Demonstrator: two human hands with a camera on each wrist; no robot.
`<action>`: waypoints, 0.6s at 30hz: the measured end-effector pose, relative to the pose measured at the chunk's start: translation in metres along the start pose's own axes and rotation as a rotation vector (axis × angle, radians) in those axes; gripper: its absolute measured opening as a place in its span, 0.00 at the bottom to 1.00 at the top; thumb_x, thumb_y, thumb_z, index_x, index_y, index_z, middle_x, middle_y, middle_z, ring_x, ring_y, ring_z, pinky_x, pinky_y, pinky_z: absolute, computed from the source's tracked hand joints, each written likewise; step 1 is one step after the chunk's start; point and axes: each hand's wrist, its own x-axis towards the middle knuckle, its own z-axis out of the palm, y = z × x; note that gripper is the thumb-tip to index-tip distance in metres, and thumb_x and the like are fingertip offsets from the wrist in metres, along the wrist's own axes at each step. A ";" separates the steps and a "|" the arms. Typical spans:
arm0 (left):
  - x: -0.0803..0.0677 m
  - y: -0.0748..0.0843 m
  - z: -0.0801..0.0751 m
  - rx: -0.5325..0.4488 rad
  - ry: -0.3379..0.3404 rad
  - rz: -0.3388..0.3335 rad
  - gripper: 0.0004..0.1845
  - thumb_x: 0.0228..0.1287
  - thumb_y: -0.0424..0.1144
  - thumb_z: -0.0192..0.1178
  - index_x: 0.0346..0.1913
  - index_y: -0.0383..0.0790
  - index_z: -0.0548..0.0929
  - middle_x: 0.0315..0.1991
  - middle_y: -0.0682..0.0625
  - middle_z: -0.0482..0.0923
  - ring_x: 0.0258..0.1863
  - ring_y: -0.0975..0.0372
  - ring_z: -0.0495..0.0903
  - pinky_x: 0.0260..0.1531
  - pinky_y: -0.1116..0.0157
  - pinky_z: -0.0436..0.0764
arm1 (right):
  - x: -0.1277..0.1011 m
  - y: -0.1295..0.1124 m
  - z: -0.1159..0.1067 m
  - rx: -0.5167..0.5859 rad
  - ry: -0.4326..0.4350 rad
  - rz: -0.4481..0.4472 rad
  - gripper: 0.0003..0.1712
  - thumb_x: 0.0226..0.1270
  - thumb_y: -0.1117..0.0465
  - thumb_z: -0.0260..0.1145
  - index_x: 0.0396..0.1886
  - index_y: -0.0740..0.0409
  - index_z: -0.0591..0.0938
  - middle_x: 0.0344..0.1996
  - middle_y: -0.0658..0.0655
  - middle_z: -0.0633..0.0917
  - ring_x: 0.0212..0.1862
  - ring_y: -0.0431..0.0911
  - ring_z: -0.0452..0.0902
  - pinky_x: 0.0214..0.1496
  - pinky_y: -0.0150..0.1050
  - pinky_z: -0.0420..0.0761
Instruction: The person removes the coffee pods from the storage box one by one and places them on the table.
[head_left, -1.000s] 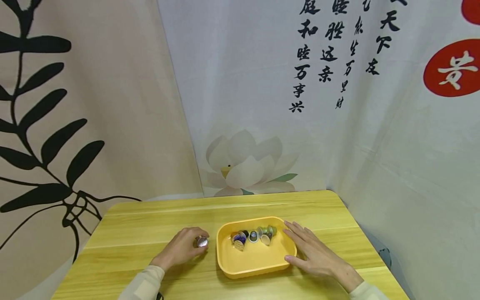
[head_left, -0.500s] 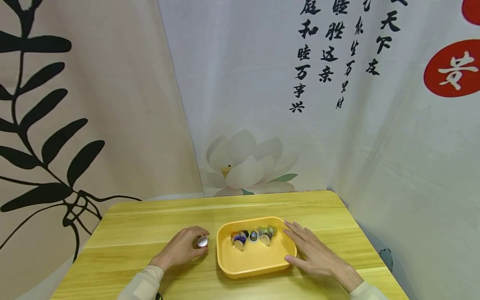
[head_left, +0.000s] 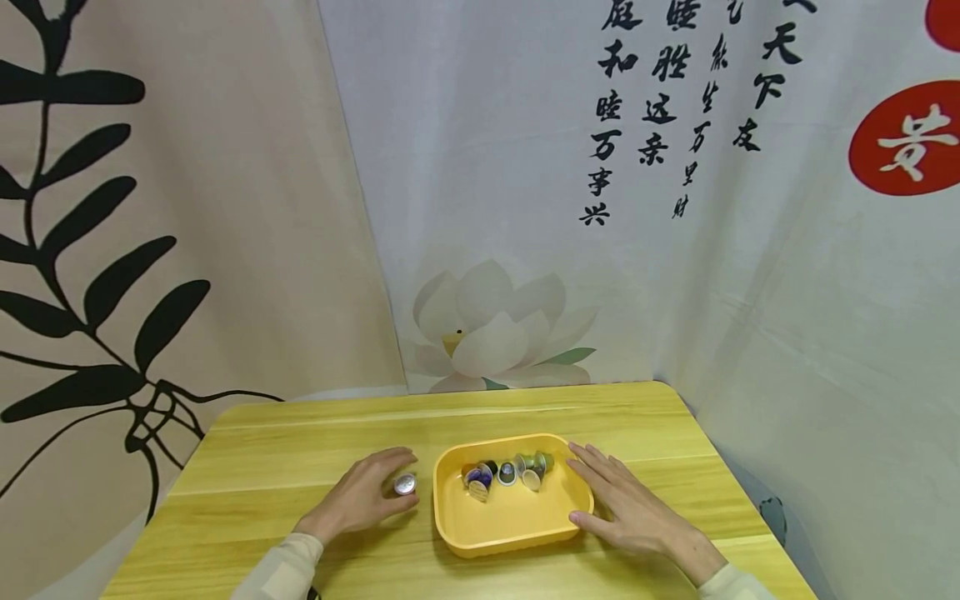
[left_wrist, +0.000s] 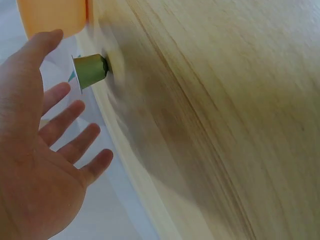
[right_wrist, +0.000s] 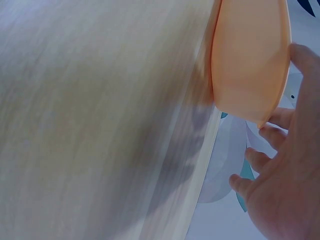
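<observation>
A green coffee capsule stands on the table on its narrow end; from above, its silver lid shows. My left hand is around it, thumb and fingers spread, with gaps between them and the capsule in the left wrist view. To its right is a yellow plastic tray. My right hand rests against the tray's right end, fingers straight, with the fingertips at the rim.
Inside the tray, toward its far side, lie several coffee capsules, among them a purple one, a dark one and a green one. The wooden table ends at a printed cloth backdrop.
My left thumb and fingers have spread away from the capsule and let it go, leaving it on the table. The right hand and the tray have stayed put.
</observation>
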 end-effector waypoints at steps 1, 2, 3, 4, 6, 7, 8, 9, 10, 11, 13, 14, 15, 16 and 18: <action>0.000 0.001 0.000 -0.002 0.003 -0.004 0.34 0.74 0.52 0.78 0.73 0.35 0.84 0.76 0.34 0.81 0.73 0.35 0.82 0.71 0.31 0.82 | 0.000 0.000 0.000 0.001 0.000 0.000 0.45 0.84 0.37 0.68 0.88 0.56 0.71 0.92 0.53 0.62 0.89 0.64 0.63 0.86 0.71 0.67; -0.001 0.001 0.000 0.000 0.005 -0.012 0.34 0.74 0.53 0.77 0.73 0.35 0.84 0.77 0.33 0.80 0.74 0.35 0.82 0.71 0.31 0.82 | 0.000 0.000 0.000 0.000 -0.001 0.000 0.45 0.84 0.37 0.68 0.88 0.56 0.71 0.92 0.54 0.63 0.89 0.64 0.63 0.86 0.71 0.67; -0.001 0.001 0.000 0.000 0.006 -0.019 0.34 0.74 0.53 0.77 0.73 0.36 0.84 0.77 0.33 0.80 0.74 0.34 0.81 0.72 0.31 0.82 | 0.000 0.000 0.000 0.001 0.000 0.000 0.45 0.84 0.37 0.68 0.88 0.56 0.71 0.92 0.55 0.63 0.89 0.64 0.63 0.86 0.71 0.67; -0.001 0.000 0.000 0.001 0.008 -0.025 0.34 0.75 0.54 0.76 0.74 0.36 0.84 0.78 0.33 0.79 0.75 0.34 0.81 0.72 0.30 0.81 | 0.000 0.000 0.000 0.002 -0.001 0.001 0.45 0.84 0.37 0.67 0.88 0.56 0.71 0.92 0.55 0.64 0.89 0.64 0.63 0.86 0.72 0.67; -0.002 0.000 0.001 0.000 0.008 -0.038 0.35 0.75 0.54 0.76 0.74 0.37 0.83 0.78 0.33 0.78 0.76 0.33 0.80 0.73 0.29 0.80 | 0.000 0.000 0.000 0.001 0.000 0.000 0.45 0.84 0.36 0.67 0.87 0.57 0.71 0.91 0.57 0.64 0.89 0.64 0.63 0.85 0.72 0.67; -0.002 0.000 0.001 0.003 0.007 -0.045 0.35 0.75 0.55 0.76 0.75 0.37 0.83 0.79 0.33 0.78 0.76 0.33 0.79 0.73 0.29 0.80 | 0.000 0.000 0.000 0.000 -0.001 0.001 0.45 0.84 0.36 0.67 0.87 0.56 0.71 0.91 0.57 0.64 0.89 0.64 0.63 0.85 0.72 0.67; -0.002 0.000 0.001 0.009 0.005 -0.051 0.35 0.75 0.56 0.75 0.75 0.37 0.83 0.79 0.33 0.78 0.77 0.34 0.79 0.74 0.29 0.80 | 0.000 0.001 0.000 0.000 -0.001 0.001 0.45 0.84 0.36 0.66 0.87 0.56 0.71 0.91 0.57 0.64 0.89 0.64 0.63 0.85 0.72 0.67; -0.003 0.000 0.000 0.012 0.003 -0.054 0.36 0.76 0.56 0.75 0.75 0.37 0.83 0.79 0.33 0.77 0.77 0.34 0.79 0.74 0.29 0.79 | 0.000 0.001 0.000 0.002 -0.001 0.002 0.45 0.84 0.36 0.66 0.87 0.56 0.71 0.91 0.57 0.64 0.89 0.64 0.63 0.85 0.72 0.67; -0.003 0.000 0.000 0.014 0.001 -0.057 0.36 0.76 0.56 0.74 0.76 0.37 0.82 0.80 0.33 0.77 0.77 0.34 0.78 0.74 0.29 0.79 | 0.000 0.001 0.001 0.003 -0.001 0.000 0.45 0.84 0.36 0.66 0.87 0.57 0.71 0.91 0.57 0.65 0.89 0.64 0.63 0.85 0.72 0.67; -0.003 0.000 0.000 0.016 -0.002 -0.060 0.36 0.76 0.56 0.74 0.76 0.37 0.82 0.80 0.33 0.77 0.78 0.34 0.78 0.75 0.29 0.78 | 0.000 0.001 0.001 0.003 0.000 -0.001 0.45 0.84 0.36 0.66 0.87 0.57 0.71 0.91 0.57 0.65 0.89 0.64 0.63 0.85 0.72 0.67; -0.002 0.001 -0.001 0.021 -0.002 -0.058 0.37 0.76 0.57 0.74 0.77 0.37 0.81 0.80 0.33 0.76 0.78 0.34 0.77 0.75 0.29 0.78 | 0.000 0.001 0.001 0.006 0.000 -0.002 0.45 0.84 0.36 0.66 0.87 0.57 0.71 0.91 0.57 0.65 0.89 0.64 0.63 0.85 0.72 0.67; -0.002 0.002 -0.002 0.022 -0.002 -0.054 0.37 0.77 0.57 0.73 0.77 0.36 0.81 0.80 0.33 0.76 0.78 0.34 0.77 0.75 0.30 0.78 | 0.000 0.001 0.001 0.007 -0.001 -0.002 0.45 0.84 0.36 0.66 0.87 0.57 0.71 0.91 0.57 0.65 0.89 0.64 0.63 0.85 0.72 0.67; -0.002 0.003 -0.002 0.023 0.000 -0.049 0.37 0.77 0.56 0.73 0.77 0.36 0.81 0.80 0.33 0.76 0.78 0.34 0.77 0.75 0.30 0.78 | 0.000 0.001 0.001 0.008 -0.001 -0.001 0.45 0.84 0.36 0.67 0.87 0.56 0.71 0.91 0.57 0.64 0.89 0.63 0.63 0.85 0.72 0.66; -0.001 0.004 -0.003 0.024 0.001 -0.043 0.36 0.77 0.56 0.73 0.77 0.36 0.81 0.80 0.33 0.76 0.78 0.34 0.77 0.75 0.30 0.78 | 0.000 0.001 0.001 0.009 -0.001 -0.002 0.45 0.84 0.36 0.67 0.87 0.56 0.71 0.91 0.57 0.64 0.89 0.64 0.63 0.85 0.72 0.66; 0.000 0.005 -0.004 0.029 0.006 -0.029 0.36 0.77 0.56 0.73 0.77 0.36 0.81 0.80 0.33 0.77 0.78 0.34 0.78 0.75 0.30 0.79 | 0.000 0.001 0.001 0.008 -0.001 0.004 0.44 0.84 0.36 0.67 0.88 0.55 0.71 0.92 0.56 0.64 0.89 0.63 0.63 0.85 0.71 0.66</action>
